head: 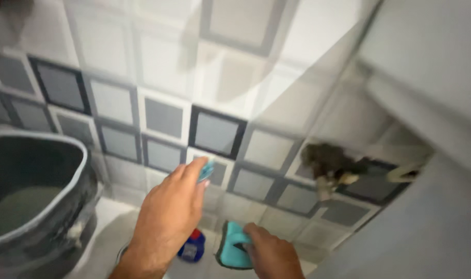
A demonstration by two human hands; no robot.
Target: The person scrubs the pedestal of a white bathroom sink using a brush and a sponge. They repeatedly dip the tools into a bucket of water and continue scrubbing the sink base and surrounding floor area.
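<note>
Head view: my left hand (168, 217) pinches a teal scrap (206, 169) against the tiled wall (214, 132); my right hand's (271, 253) grip closes on a teal scrub pad (230, 250) below.

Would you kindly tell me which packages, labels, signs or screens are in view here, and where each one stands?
Bottle: the only package in view, on the floor by the tiled wall between the left hand and right hand; small, blue with a red top and a pale label patch, blurred.
No signs or screens in view.

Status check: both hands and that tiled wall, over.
Left hand pinching small teal piece against tiled wall. Right hand gripping teal scrubber. Dark bucket left.
</note>
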